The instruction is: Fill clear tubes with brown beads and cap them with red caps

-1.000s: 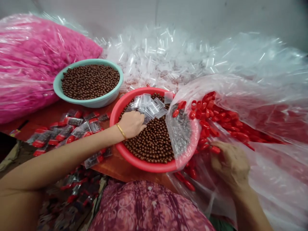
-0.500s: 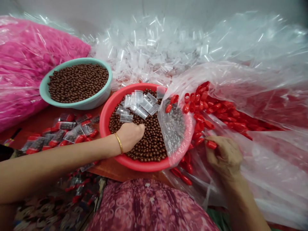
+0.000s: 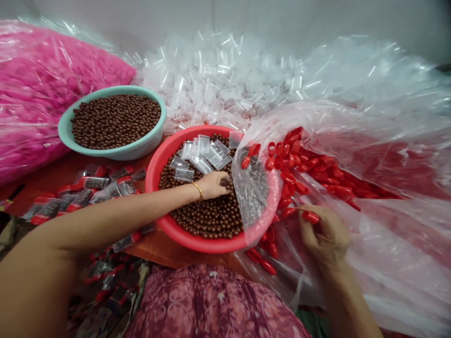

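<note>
One left hand (image 3: 214, 186) is resting inside a red basin (image 3: 152, 176), its fingers curling against brown beads (image 3: 207, 218); whether it is gripping anything, cannot tell. Several clear cases (image 3: 213, 155) are lying on the beads, just beyond that hand. One right hand (image 3: 327, 237) is pinching a red cap (image 3: 310, 217) at its fingertips; loose red caps (image 3: 312, 163) are lying just beyond.

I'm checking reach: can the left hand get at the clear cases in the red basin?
Likely yes: the left hand is over the red basin; most clear cases lie uncovered beyond it.
</note>
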Demonstrator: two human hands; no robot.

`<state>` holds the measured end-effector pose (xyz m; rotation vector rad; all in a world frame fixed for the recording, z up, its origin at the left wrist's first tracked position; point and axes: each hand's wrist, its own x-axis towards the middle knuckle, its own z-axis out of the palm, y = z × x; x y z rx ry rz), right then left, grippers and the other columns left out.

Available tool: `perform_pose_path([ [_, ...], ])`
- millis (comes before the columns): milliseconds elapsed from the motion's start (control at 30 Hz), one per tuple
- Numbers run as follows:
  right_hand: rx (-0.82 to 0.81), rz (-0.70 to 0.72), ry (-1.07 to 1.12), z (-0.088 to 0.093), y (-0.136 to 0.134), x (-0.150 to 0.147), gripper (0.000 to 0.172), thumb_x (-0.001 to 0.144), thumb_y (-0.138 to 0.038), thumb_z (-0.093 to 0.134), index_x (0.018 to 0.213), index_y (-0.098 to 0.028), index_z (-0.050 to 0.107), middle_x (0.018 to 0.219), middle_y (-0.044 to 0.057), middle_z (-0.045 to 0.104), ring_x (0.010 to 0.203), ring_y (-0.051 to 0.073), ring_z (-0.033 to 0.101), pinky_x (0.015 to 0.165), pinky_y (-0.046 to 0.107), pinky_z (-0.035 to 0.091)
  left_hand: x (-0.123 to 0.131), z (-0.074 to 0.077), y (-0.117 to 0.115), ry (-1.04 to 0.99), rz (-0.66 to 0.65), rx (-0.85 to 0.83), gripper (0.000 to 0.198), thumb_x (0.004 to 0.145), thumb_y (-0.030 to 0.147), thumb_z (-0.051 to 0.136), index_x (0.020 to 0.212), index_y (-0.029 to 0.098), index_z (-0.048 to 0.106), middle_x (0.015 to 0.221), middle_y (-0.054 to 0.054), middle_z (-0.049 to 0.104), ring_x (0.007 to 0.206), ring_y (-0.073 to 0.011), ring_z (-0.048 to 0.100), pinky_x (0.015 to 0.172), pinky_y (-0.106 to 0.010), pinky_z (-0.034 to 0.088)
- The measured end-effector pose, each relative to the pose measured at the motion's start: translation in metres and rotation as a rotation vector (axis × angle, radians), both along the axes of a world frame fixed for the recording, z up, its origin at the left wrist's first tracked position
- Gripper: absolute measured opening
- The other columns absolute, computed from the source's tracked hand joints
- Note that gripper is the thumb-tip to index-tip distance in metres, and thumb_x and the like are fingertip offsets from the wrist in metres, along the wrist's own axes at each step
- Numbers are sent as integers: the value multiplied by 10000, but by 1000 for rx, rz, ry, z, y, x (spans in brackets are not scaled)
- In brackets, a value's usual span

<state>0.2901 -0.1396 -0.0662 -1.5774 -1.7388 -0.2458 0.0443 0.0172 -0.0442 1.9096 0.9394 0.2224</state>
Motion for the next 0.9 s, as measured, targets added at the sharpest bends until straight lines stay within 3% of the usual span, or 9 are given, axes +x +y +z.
perform_pose_path([
  [67, -15, -58, 123, 1, -5, -1, 82, 787, -200, 572, 825, -259, 615, 780, 67, 693, 713, 236, 648, 667, 403, 514, -9, 6, 4, -138, 61, -202, 205, 743, 79, 559, 947, 102, 562, 842, -55, 707, 747, -123, 662, 698, -260, 532],
  [200, -121, -164, 483, 14, -4, -7, 94, 768, -302, 604, 834, -244, 638, 658, 20, 632, 574, 191, 591, 559, 360, 492, -30, 29, 2, -407, 140, -442, 193, 711, 14, 592, 868, 119, 551, 937, -53, 701, 872, -87, 645, 882, -266, 471],
  [333, -400, 5, 831, 45, 17, -24, 152, 731, -305, 571, 839, -223, 641, 510, -38, 492, 412, 123, 450, 390, 267, 386, -43, 44, -10, -522, 165, -572, 159, 755, 20, 567, 868, 129, 541, 919, -49, 703, 864, -85, 643, 924, -292, 453],
  [467, -588, 190, 924, 75, 44, -54, 232, 801, -391, 467, 840, -217, 616, 550, -38, 431, 440, 112, 405, 389, 254, 364, -48, 46, -19, -615, 181, -693, 172, 782, 28, 537, 917, 134, 529, 882, -47, 697, 790, -90, 652, 852, -291, 495],
  [600, -608, 278, 839, 86, 63, -82, 228, 820, -404, 480, 742, -206, 561, 574, -40, 423, 456, 92, 369, 408, 234, 327, -51, 46, -19, -615, 186, -681, 222, 747, 3, 534, 929, 130, 531, 898, -46, 689, 772, -83, 645, 747, -228, 498],
  [733, -572, 325, 622, 82, 80, -103, 221, 854, -393, 464, 862, -208, 583, 635, -31, 496, 527, 103, 438, 463, 225, 360, -51, 47, -16, -594, 215, -629, 243, 719, 30, 540, 942, 127, 545, 869, -34, 675, 717, -86, 621, 638, -204, 478],
  [833, -563, 325, 316, 78, 93, -117, 178, 829, -331, 502, 895, -195, 596, 690, -7, 594, 587, 119, 518, 527, 228, 399, -51, 47, -12, -675, 360, -501, 265, 706, 72, 536, 963, 135, 548, 863, -20, 671, 676, -74, 593, 594, -183, 446],
  [900, -688, 348, -43, 75, 99, -127, 147, 826, -287, 509, 857, -187, 613, 699, 19, 639, 601, 139, 566, 546, 238, 401, -53, 45, -8, -762, 494, -427, 282, 705, 95, 499, 979, 145, 543, 886, -17, 676, 679, -75, 595, 588, -178, 439],
])
